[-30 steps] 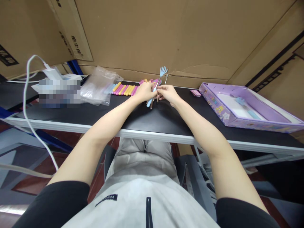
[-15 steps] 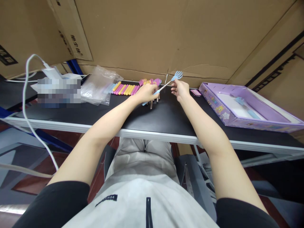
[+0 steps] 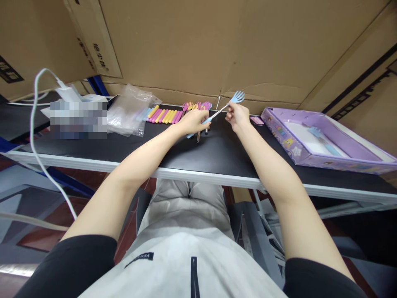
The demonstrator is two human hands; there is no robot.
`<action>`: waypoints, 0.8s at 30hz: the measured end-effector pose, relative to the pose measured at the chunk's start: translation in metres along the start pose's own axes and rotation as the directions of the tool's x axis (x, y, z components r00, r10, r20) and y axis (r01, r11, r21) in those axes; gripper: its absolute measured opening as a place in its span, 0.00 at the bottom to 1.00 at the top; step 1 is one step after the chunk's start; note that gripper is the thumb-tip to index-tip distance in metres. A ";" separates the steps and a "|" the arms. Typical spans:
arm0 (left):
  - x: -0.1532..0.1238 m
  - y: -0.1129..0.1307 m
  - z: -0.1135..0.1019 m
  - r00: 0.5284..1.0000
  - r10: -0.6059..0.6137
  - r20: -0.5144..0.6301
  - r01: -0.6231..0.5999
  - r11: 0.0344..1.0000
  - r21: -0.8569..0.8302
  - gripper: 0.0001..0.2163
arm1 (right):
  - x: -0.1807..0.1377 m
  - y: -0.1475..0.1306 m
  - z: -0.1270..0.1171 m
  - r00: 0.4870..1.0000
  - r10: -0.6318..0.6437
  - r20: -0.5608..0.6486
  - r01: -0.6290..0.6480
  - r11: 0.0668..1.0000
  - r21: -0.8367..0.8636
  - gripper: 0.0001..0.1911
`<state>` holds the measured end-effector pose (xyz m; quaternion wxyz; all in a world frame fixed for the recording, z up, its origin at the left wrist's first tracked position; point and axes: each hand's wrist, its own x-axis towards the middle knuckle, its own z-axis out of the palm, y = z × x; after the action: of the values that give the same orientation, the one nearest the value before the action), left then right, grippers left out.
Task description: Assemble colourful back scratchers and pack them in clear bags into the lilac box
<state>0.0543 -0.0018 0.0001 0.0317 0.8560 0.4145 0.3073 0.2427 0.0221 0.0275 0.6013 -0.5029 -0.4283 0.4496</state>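
Observation:
Between my hands a blue back scratcher slants up to the right, its metal shaft bare in the middle. My left hand is closed round the light blue handle. At the other end my right hand pinches the scratcher just below its claw-shaped blue head. Behind my left hand lie several pink, yellow and purple scratcher heads with metal shafts, partly hidden by that hand. A row of pink, yellow and blue handles lies to the left of it.
Clear plastic bags lie left of the handles, near a white cable. On the right stands a purple open box holding another blue back scratcher. A small pink card lies beside it. Cardboard walls the back.
My right hand has moved slightly right and up with the scratcher's head, and more of the metal shaft shows between my hands. My left hand keeps its hold on the handle.

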 end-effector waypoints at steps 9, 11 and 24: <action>0.002 -0.002 0.002 0.998 -0.062 -0.032 0.062 0.998 -0.018 0.09 | -0.006 0.004 0.007 0.999 -0.014 0.034 0.016 0.997 -0.072 0.19; 0.004 -0.002 0.003 0.990 -0.112 -0.080 0.110 0.994 -0.024 0.08 | -0.014 0.007 0.013 0.997 -0.045 0.059 0.053 0.990 -0.134 0.17; 0.007 -0.010 0.005 0.952 -0.302 -0.042 0.300 0.953 -0.046 0.10 | -0.047 0.016 0.034 0.946 0.100 0.307 -0.018 0.966 -0.258 0.15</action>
<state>0.0537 0.0112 -0.0033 0.0849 0.7744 0.5345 0.3278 0.1975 -0.0152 0.0128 0.4420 -0.5088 -0.5578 0.4845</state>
